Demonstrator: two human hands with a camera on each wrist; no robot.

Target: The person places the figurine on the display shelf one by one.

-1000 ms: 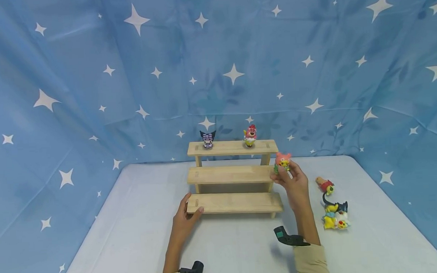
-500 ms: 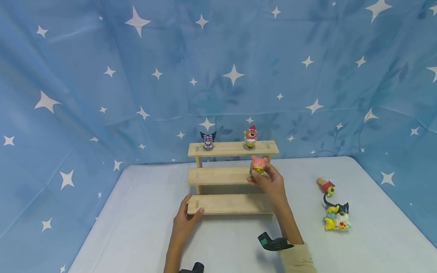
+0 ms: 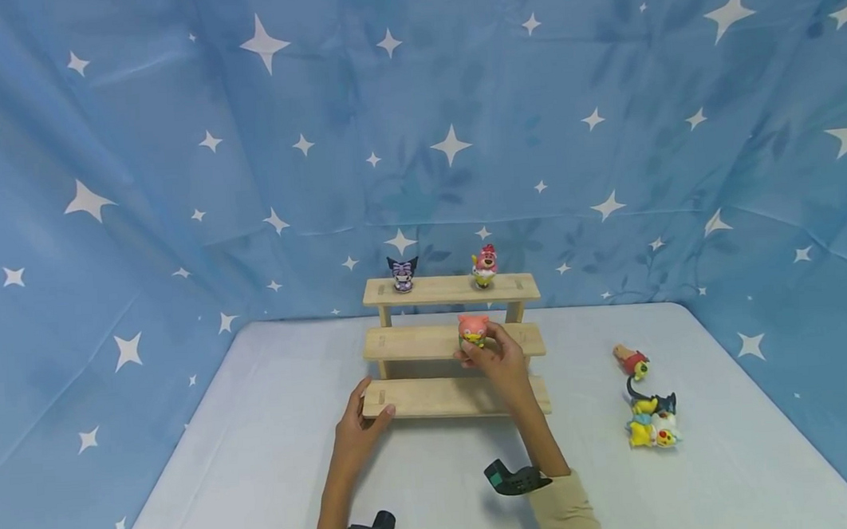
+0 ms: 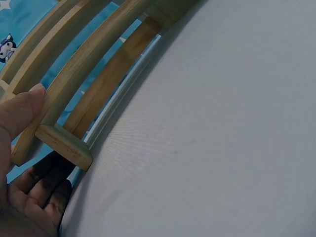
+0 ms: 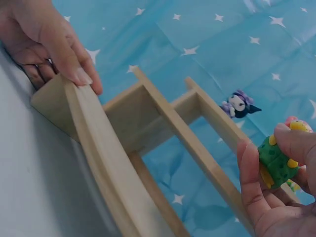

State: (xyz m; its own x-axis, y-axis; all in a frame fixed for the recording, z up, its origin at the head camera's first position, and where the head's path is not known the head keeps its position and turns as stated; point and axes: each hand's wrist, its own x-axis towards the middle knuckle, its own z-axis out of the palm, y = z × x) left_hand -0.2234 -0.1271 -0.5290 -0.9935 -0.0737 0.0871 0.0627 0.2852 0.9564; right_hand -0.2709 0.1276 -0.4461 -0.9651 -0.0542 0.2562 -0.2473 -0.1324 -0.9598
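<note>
A three-tier wooden display stand (image 3: 430,398) stands on the white table. My left hand (image 3: 356,434) grips the left end of its lowest step. In the left wrist view the thumb presses on the step (image 4: 74,81) while the other fingers curl below, round the end. My right hand (image 3: 501,368) pinches a small figurine (image 3: 473,326) with a pink head and yellow face, upright at the middle step, right of its centre. From the right wrist view, the figurine's green spotted back (image 5: 277,160) shows between thumb and fingers.
On the top step stand a purple-and-black figurine (image 3: 403,273) at left and a pink one with a red top (image 3: 484,266) at right. Several more lie on the table at right, including a red-and-yellow one (image 3: 631,361). A blue starred curtain (image 3: 417,137) hangs behind.
My right hand has carried the pink-headed figurine leftward and slightly down, from the middle step's right end to right of its centre. The left hand has kept its grip on the stand.
</note>
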